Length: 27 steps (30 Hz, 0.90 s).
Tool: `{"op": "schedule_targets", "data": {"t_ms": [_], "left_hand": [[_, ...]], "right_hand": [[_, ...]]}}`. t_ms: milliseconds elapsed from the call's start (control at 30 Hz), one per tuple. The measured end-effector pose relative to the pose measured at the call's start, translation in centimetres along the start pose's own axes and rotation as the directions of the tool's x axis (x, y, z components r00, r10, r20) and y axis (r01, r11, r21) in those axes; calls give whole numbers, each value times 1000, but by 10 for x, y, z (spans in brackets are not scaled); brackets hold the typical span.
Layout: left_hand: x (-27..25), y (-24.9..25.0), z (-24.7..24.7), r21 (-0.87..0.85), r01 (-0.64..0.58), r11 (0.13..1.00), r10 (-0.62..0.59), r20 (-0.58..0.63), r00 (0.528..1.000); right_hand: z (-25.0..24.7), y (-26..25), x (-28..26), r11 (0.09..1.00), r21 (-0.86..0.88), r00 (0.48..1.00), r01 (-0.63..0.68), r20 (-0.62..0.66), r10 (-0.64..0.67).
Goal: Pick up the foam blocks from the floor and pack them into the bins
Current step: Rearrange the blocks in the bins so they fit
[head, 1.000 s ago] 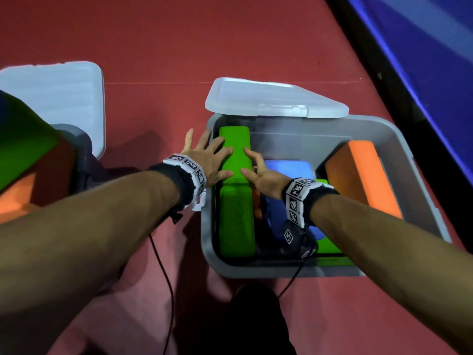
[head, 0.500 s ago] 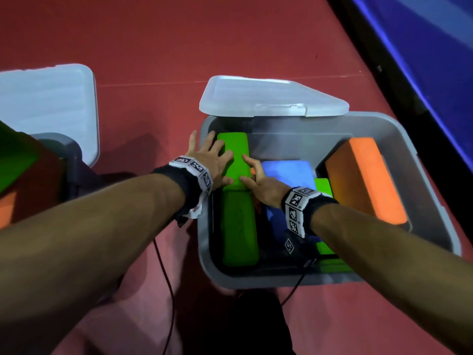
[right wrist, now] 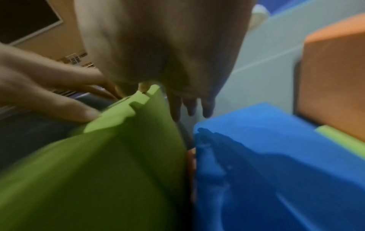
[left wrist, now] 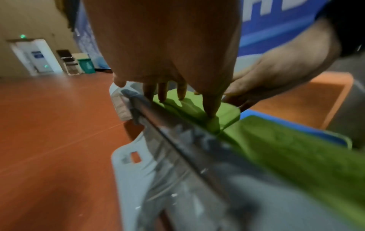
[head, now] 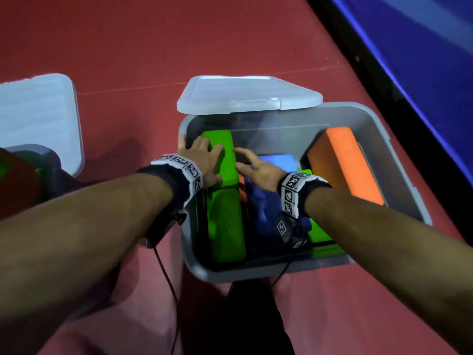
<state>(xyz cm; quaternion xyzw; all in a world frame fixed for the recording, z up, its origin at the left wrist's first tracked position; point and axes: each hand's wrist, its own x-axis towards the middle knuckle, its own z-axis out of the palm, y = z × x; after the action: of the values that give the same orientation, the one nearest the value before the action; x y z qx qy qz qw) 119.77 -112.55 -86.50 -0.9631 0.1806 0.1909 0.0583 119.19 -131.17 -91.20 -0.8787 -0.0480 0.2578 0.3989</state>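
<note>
The left hand presses flat, fingers straight, on the green foam block standing along the left wall of the grey bin, while the right hand, fingers loosely spread and apparently holding nothing, touches that block's inner side above the blue block, with an orange block leaning at the bin's right.

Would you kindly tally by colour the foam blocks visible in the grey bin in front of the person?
Green blocks: 3
Blue block: 1
Orange blocks, one only a sliver: 2
Total: 6, as far as shows.
</note>
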Motion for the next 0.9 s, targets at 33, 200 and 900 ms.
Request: {"op": "schedule_targets", "data": {"t_ms": [33,200,900], "left_hand": [[1,7,-1,-5,-10,1000,10,-2,1000],[9,21,16,68,-79,995,67,165,984],[6,20,23,54,-63,997,54,141,988]], "right_hand": [[-10,7,3,997,-62,998,-35,-45,32],[-43,47,31,853,-450,964,-264,-142,223],[-91,-7,-36,688,-678,953,-259,-65,295]]}}
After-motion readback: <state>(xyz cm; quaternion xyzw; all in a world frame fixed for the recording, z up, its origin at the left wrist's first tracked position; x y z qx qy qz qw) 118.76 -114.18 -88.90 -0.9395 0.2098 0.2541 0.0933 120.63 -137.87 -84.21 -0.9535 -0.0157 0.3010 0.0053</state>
